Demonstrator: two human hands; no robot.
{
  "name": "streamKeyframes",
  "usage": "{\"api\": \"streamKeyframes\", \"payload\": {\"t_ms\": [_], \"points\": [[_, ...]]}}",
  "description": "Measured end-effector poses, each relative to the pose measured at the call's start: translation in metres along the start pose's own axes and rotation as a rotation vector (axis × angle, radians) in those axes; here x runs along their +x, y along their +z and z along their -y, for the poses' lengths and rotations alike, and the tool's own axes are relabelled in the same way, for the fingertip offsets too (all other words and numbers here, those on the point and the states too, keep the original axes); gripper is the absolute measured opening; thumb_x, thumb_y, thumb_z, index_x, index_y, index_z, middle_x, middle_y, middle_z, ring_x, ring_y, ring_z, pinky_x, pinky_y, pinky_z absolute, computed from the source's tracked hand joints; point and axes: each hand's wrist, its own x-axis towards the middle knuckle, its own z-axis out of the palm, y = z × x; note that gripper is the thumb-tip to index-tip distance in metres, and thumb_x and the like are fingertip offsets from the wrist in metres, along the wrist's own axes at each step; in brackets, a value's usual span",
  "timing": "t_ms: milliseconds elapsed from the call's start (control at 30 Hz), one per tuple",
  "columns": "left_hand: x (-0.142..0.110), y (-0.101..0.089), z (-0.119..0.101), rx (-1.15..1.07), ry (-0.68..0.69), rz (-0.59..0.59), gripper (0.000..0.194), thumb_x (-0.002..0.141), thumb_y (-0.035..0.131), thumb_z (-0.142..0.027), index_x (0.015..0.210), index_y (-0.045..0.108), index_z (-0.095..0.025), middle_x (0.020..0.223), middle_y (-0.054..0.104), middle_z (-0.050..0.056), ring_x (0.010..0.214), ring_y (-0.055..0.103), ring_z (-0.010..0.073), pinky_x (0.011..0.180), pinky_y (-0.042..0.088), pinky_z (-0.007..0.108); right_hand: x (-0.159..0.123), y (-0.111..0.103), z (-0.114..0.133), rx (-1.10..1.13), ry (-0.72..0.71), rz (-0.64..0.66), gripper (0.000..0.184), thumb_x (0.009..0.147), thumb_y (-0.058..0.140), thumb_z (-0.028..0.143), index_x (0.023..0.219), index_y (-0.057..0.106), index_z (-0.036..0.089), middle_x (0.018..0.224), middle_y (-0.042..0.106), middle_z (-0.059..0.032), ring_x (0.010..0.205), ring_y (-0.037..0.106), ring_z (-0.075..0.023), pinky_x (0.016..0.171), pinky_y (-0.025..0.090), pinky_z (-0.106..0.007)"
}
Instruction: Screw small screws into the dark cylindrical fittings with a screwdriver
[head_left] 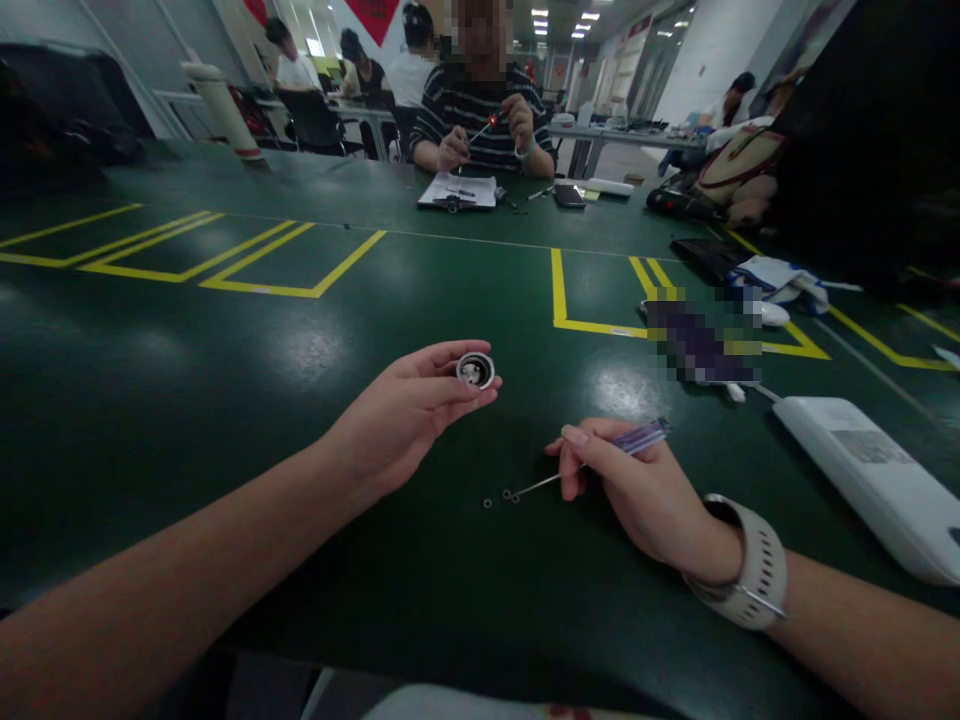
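Between its thumb and fingers, my left hand (pixel 409 405) holds a small round metal cup-like part (pixel 475 370), its dark hollow side turned up toward me. Parts inside the hollow are too small to name. My right hand (pixel 626 480) grips a screwdriver (pixel 637 436) with a clear purple handle and a thin metal shaft. The shaft slants down to the left, and its tip meets the small dark rings (pixel 511 496) on the table. Another such ring (pixel 487 503) lies just left of them. Whether the tip passes through a ring I cannot tell.
The green table (pixel 300 560) bears yellow tape outlines (pixel 592 327). At right lie a phone (pixel 697 340), a white power bank (pixel 862 480) and a cloth (pixel 780 280). Across the table a person (pixel 480 110) handles a thin tool near a clipboard (pixel 457 190). A white bottle (pixel 225 110) stands far left.
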Motion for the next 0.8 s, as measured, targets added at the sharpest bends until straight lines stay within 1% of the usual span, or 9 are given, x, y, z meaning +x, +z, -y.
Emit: {"api": "streamKeyframes", "payload": {"t_ms": [167, 300, 367, 433, 500, 567, 667, 800], "points": [[0.003, 0.0, 0.0, 0.038, 0.014, -0.013, 0.035, 0.066, 0.055, 0.005, 0.095, 0.062, -0.013, 0.089, 0.065, 0.005, 0.087, 0.064, 0.0174, 0.088, 0.051, 0.037, -0.003, 0.0, 0.0, -0.112, -0.005, 0.006, 0.032, 0.084, 0.054, 0.04, 0.061, 0.06, 0.018, 0.054, 0.057, 0.0012, 0.059, 0.055, -0.0126, 0.06, 0.044, -0.026], [0.002, -0.001, 0.001, 0.061, 0.015, -0.016, 0.034, 0.066, 0.056, 0.004, 0.095, 0.063, -0.013, 0.089, 0.065, 0.005, 0.088, 0.064, 0.0175, 0.087, 0.052, 0.036, -0.007, 0.003, 0.009, -0.316, -0.058, 0.004, 0.034, 0.086, 0.05, 0.037, 0.059, 0.059, 0.018, 0.055, 0.057, -0.0005, 0.057, 0.055, -0.0133, 0.055, 0.044, -0.027], [0.002, -0.001, 0.003, 0.072, 0.01, -0.016, 0.034, 0.066, 0.057, 0.003, 0.095, 0.064, -0.014, 0.089, 0.066, 0.005, 0.088, 0.063, 0.0176, 0.086, 0.052, 0.035, -0.011, 0.007, 0.015, -0.451, -0.161, 0.022, 0.034, 0.087, 0.046, 0.033, 0.058, 0.058, 0.018, 0.055, 0.057, -0.0007, 0.055, 0.054, -0.0132, 0.056, 0.044, -0.028], [0.002, -0.002, 0.005, 0.086, 0.008, -0.014, 0.034, 0.066, 0.059, 0.002, 0.096, 0.064, -0.014, 0.09, 0.066, 0.006, 0.089, 0.063, 0.0177, 0.086, 0.051, 0.034, -0.015, 0.01, 0.019, -0.587, -0.325, 0.066, 0.033, 0.089, 0.043, 0.026, 0.059, 0.055, 0.018, 0.055, 0.054, -0.0002, 0.055, 0.052, -0.0132, 0.063, 0.045, -0.031], [0.003, -0.003, 0.007, 0.106, 0.01, -0.004, 0.034, 0.065, 0.06, 0.0, 0.097, 0.064, -0.014, 0.092, 0.066, 0.006, 0.09, 0.062, 0.0179, 0.086, 0.05, 0.034, -0.019, 0.013, 0.02, -0.702, -0.471, 0.121, 0.028, 0.087, 0.042, 0.018, 0.062, 0.054, 0.018, 0.055, 0.051, 0.0002, 0.056, 0.05, -0.0132, 0.07, 0.046, -0.034], [0.003, -0.004, 0.009, 0.133, 0.02, 0.008, 0.035, 0.065, 0.061, -0.002, 0.098, 0.064, -0.014, 0.094, 0.066, 0.006, 0.091, 0.062, 0.0181, 0.086, 0.05, 0.034, -0.022, 0.014, 0.017, -0.786, -0.58, 0.158, 0.022, 0.085, 0.043, 0.014, 0.065, 0.053, 0.018, 0.057, 0.051, 0.0, 0.057, 0.049, -0.0134, 0.074, 0.045, -0.037], [0.002, -0.003, 0.011, 0.188, 0.037, 0.015, 0.034, 0.065, 0.061, -0.004, 0.098, 0.065, -0.014, 0.097, 0.066, 0.006, 0.092, 0.061, 0.0187, 0.085, 0.049, 0.034, -0.022, 0.012, 0.013, -0.854, -0.681, 0.168, 0.016, 0.081, 0.047, 0.011, 0.068, 0.054, 0.018, 0.059, 0.055, -0.0006, 0.058, 0.05, -0.0138, 0.079, 0.045, -0.038], [0.0, -0.001, 0.013, 0.235, 0.038, 0.034, 0.036, 0.063, 0.06, -0.005, 0.098, 0.065, -0.015, 0.097, 0.067, 0.006, 0.094, 0.061, 0.0199, 0.084, 0.048, 0.035, -0.022, 0.009, 0.013, -0.852, -0.778, 0.119, 0.012, 0.079, 0.049, 0.01, 0.076, 0.056, 0.018, 0.064, 0.061, -0.0019, 0.061, 0.054, -0.0149, 0.083, 0.045, -0.041]]}}
